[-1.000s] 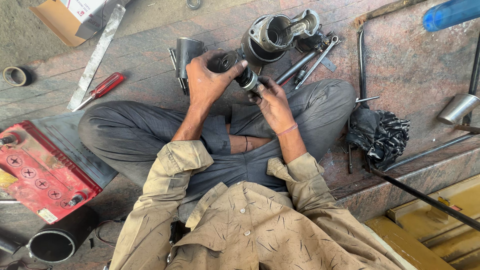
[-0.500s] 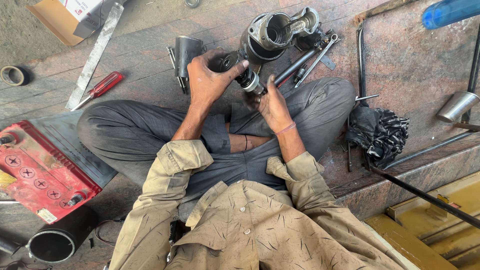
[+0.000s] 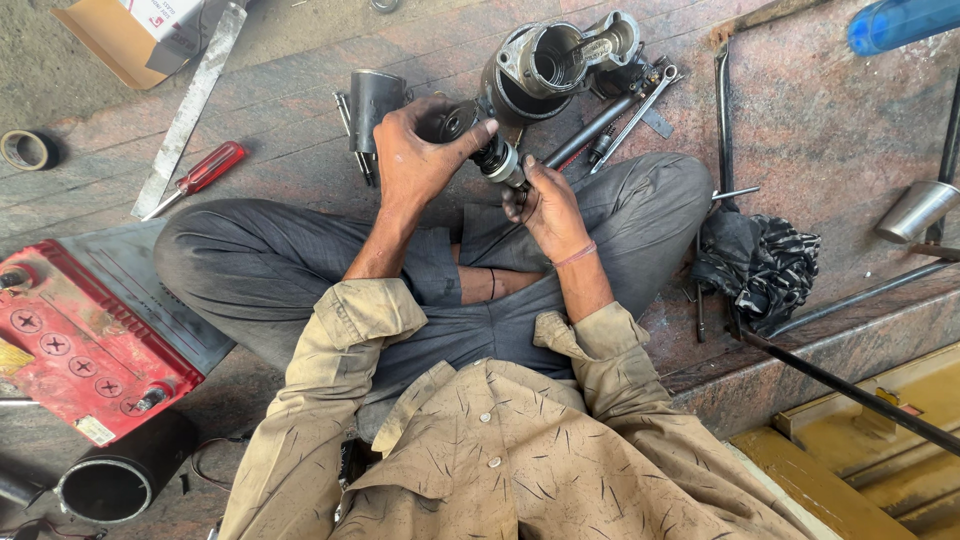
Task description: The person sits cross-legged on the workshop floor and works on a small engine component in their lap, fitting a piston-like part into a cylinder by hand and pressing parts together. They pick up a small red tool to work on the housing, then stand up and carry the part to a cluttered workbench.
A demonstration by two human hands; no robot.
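Mid-job, shaft part in both hands.
Your left hand (image 3: 415, 160) wraps its dark end, right hand (image 3: 545, 205) fingers pinch the ringed end; housing (image 3: 540, 60) lies open at 1 o'clock, wrenches (image 3: 640, 105) unstowed.

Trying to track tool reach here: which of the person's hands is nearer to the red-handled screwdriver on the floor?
Left. The left hand grips the dark metal part, nearer the red-handled screwdriver; the right hand is farther away, on that part's other end.
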